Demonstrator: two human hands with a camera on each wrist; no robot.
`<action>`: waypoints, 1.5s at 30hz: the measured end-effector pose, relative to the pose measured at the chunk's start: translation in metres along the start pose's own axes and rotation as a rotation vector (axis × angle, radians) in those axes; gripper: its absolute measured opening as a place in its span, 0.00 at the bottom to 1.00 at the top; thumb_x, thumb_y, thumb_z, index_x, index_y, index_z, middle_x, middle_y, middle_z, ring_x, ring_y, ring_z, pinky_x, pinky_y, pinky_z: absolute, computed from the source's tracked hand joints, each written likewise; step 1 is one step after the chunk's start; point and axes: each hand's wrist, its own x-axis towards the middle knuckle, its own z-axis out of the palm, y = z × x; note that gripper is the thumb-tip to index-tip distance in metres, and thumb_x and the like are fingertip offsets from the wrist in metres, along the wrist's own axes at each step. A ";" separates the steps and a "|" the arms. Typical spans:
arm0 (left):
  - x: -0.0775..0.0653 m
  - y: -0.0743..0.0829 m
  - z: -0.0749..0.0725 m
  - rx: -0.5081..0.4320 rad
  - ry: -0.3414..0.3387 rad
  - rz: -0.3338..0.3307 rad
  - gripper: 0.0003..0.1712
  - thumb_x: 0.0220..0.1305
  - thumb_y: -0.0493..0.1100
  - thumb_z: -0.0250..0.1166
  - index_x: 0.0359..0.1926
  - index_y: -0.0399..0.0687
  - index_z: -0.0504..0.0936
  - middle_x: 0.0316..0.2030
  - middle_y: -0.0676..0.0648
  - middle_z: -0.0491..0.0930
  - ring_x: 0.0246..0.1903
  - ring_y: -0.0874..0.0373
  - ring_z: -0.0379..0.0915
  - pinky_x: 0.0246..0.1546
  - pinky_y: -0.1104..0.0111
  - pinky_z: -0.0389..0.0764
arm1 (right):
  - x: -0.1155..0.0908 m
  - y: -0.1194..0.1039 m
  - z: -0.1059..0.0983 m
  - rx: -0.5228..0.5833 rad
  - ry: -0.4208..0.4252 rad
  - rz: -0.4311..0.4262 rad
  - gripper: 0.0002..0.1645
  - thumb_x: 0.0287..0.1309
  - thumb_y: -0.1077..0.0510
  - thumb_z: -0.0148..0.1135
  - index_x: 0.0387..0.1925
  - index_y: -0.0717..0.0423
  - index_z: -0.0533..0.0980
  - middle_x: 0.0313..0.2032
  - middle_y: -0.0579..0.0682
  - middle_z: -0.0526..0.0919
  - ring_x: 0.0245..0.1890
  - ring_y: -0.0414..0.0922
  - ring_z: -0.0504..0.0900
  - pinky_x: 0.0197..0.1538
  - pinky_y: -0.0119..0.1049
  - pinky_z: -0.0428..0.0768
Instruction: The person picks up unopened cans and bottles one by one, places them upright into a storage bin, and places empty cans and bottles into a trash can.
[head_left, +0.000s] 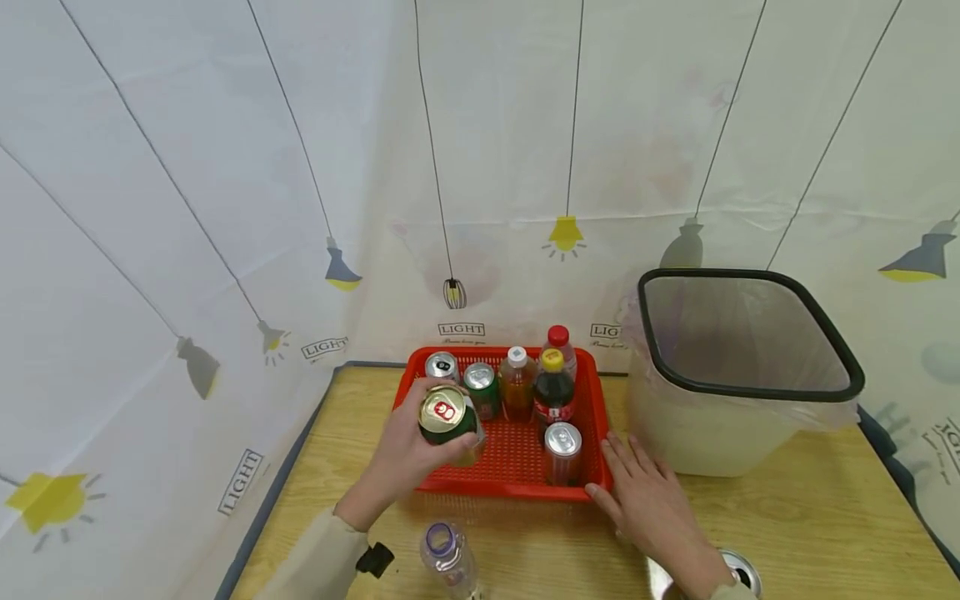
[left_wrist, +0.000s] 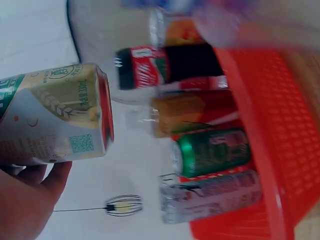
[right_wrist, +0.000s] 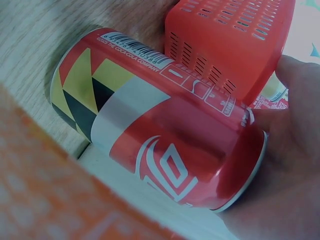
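Note:
My left hand (head_left: 401, 454) grips a green and gold drink can (head_left: 447, 421), held tilted above the left front of the red basket (head_left: 510, 490). In the left wrist view the can (left_wrist: 55, 115) shows its printed side and a leaf pattern. My right hand (head_left: 648, 500) lies with straight fingers against the basket's right front corner. Inside the basket stand several cans, among them a silver-topped can (head_left: 562, 454), a green can (head_left: 482, 390), a cola bottle (head_left: 553, 392) and an amber drink bottle (head_left: 517, 383). A red soda can (right_wrist: 150, 120) stands beside my right hand.
A lined bin (head_left: 705, 433) with a black rim (head_left: 750, 387) stands right of the basket. In front of the basket is a clear plastic bottle (head_left: 450, 558) with a purple neck. An orange patterned thing (right_wrist: 60, 180) is blurred close to the right wrist camera.

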 end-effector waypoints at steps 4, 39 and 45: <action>0.015 -0.025 0.004 -0.016 -0.114 -0.062 0.40 0.58 0.47 0.79 0.67 0.52 0.68 0.55 0.49 0.79 0.54 0.54 0.78 0.55 0.61 0.82 | 0.000 0.001 0.001 -0.001 -0.014 0.009 0.47 0.73 0.32 0.53 0.77 0.62 0.63 0.78 0.61 0.59 0.77 0.65 0.55 0.71 0.72 0.57; 0.070 -0.116 0.069 -0.101 -0.344 -0.288 0.43 0.62 0.40 0.76 0.71 0.44 0.62 0.58 0.44 0.75 0.55 0.53 0.75 0.59 0.58 0.77 | -0.002 0.004 0.004 0.011 0.043 -0.011 0.46 0.73 0.31 0.52 0.76 0.60 0.66 0.77 0.59 0.61 0.77 0.64 0.57 0.70 0.70 0.60; 0.066 -0.125 0.078 -0.020 -0.352 -0.271 0.42 0.61 0.40 0.76 0.69 0.42 0.62 0.57 0.44 0.75 0.56 0.52 0.74 0.64 0.53 0.73 | -0.004 0.004 0.001 0.013 0.036 -0.012 0.46 0.73 0.32 0.52 0.76 0.60 0.66 0.78 0.59 0.61 0.77 0.64 0.57 0.71 0.70 0.60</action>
